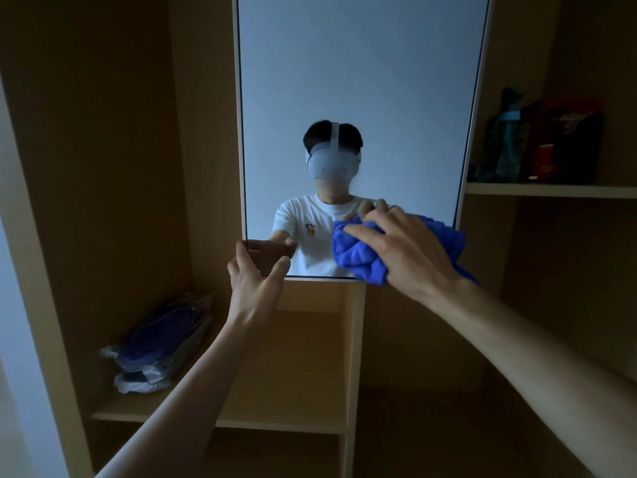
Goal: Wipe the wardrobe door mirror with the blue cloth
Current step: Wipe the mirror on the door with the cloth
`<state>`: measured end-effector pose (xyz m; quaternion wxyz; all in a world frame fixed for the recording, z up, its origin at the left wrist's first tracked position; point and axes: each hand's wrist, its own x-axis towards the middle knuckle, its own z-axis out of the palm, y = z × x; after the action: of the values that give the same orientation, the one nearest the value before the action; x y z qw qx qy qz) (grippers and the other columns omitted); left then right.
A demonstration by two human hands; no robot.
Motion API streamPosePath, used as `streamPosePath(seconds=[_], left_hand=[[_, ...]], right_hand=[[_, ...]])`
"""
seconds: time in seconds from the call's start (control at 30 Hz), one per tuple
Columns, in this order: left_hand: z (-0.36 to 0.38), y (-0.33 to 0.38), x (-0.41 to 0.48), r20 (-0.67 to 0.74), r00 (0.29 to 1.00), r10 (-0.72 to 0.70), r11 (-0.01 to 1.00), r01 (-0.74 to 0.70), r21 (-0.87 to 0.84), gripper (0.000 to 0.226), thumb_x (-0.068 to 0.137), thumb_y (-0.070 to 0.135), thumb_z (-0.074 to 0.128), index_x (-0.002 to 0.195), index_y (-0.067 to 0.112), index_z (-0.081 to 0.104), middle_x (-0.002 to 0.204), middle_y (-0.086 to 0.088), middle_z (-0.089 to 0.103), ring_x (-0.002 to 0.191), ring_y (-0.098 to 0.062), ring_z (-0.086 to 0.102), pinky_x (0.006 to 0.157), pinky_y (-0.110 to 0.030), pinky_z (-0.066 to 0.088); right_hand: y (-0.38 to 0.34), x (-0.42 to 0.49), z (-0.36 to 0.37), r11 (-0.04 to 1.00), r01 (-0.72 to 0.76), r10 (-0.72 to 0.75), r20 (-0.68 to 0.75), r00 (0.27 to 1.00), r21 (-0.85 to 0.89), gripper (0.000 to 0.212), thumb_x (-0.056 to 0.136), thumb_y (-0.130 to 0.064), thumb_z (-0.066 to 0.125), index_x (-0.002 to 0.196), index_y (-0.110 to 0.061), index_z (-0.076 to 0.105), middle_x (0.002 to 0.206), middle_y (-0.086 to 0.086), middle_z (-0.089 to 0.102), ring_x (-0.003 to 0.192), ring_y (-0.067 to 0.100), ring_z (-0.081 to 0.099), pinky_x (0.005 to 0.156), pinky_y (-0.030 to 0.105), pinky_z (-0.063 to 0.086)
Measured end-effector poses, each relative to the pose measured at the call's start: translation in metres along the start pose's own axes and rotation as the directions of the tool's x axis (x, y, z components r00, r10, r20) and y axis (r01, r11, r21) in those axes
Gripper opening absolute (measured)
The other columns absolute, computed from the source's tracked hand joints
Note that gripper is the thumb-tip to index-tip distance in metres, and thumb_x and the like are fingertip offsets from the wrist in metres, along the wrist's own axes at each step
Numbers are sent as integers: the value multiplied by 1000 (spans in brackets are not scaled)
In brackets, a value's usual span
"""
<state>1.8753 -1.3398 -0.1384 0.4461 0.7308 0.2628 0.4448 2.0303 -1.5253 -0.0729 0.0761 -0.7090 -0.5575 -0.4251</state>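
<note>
The wardrobe door mirror (pixel 358 81) hangs straight ahead in a thin white frame and reflects a person in a white T-shirt. My right hand (pixel 410 246) grips the bunched blue cloth (pixel 358 257), fingers curled over its top, and holds it against the mirror's lower right part. The cloth's right side spills past the mirror's right edge. My left hand (pixel 256 281) is at the mirror's lower left corner, fingers straight along the left edge and thumb near the bottom edge.
Open beige wardrobe shelves surround the mirror. A plastic-wrapped blue bundle (pixel 162 343) lies on the lower left shelf. A teal bottle (pixel 505 136) and dark red packages (pixel 565 139) stand on the right shelf (pixel 551 191).
</note>
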Motion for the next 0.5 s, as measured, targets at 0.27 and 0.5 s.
streamPosePath(seconds=[0.27,0.5], left_hand=[[6,4,-3,-34,999,-1,1000,2,13,89,98,38,62,164,19,4,163,-11,19,150,-31,27,115,-44,32],[6,1,-7,-42,999,3,999,-2,34,90,98,36,63,164,23,3,165,-10,16,150,-32,27,114,-49,34]], right_hand=[[39,8,-29,995,-99,97,-121,988,-13,43,94,-16,62,137,-16,59,120,13,58,96,36,53,85,55,46],[28,-31,0,997,-76,77,-23,997,29,44,95,-16,48,138,-17,58,125,10,57,101,32,53,88,51,45]])
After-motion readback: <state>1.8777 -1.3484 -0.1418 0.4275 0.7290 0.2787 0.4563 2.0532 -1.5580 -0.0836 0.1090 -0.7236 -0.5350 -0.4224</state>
